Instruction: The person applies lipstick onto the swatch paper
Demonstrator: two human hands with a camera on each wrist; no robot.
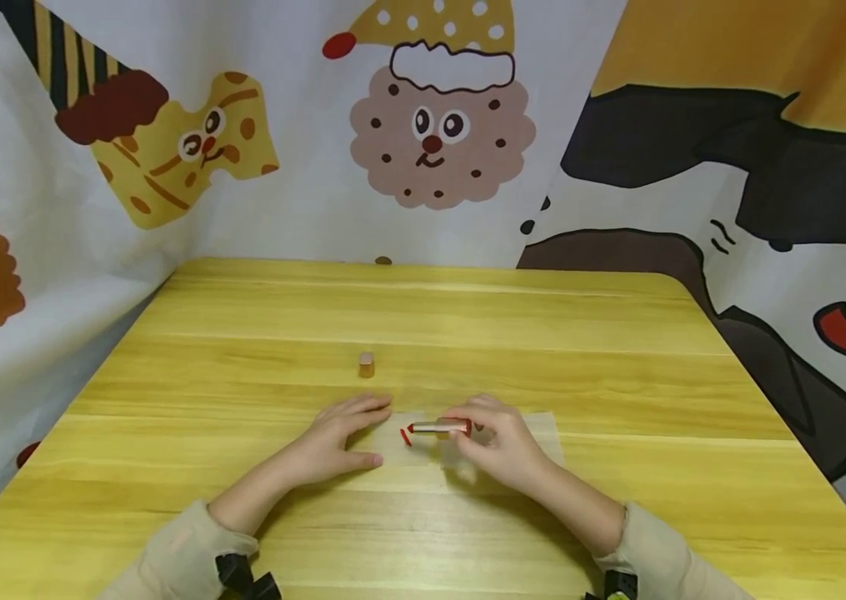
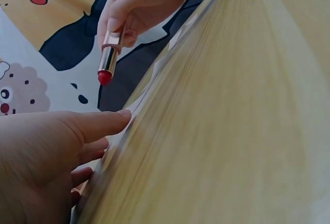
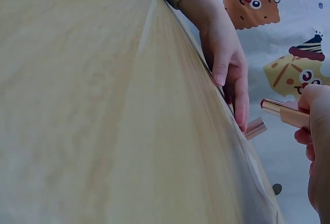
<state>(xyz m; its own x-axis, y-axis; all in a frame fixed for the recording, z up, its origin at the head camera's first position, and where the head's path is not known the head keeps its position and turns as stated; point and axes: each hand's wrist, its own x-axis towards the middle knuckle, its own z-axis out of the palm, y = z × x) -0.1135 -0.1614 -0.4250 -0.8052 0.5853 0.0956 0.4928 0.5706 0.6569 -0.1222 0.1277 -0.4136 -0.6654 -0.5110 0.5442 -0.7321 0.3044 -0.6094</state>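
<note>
A lipstick (image 1: 438, 427) with a red tip and shiny metallic body is pinched between the thumb and fingers of my right hand (image 1: 495, 442). Its red end points left, above a thin whitish sheet (image 1: 543, 433) on the table. A short red mark (image 1: 405, 437) shows on that sheet, just left of the tip. My left hand (image 1: 332, 437) rests on the sheet's left end with its fingers spread and fairly straight. In the left wrist view the lipstick (image 2: 107, 64) is held apart from the sheet.
The lipstick cap (image 1: 366, 364) stands upright on the wooden table (image 1: 468, 317), beyond my left hand. A white curtain (image 1: 302, 150) with cartoon food prints hangs behind the table and along its sides.
</note>
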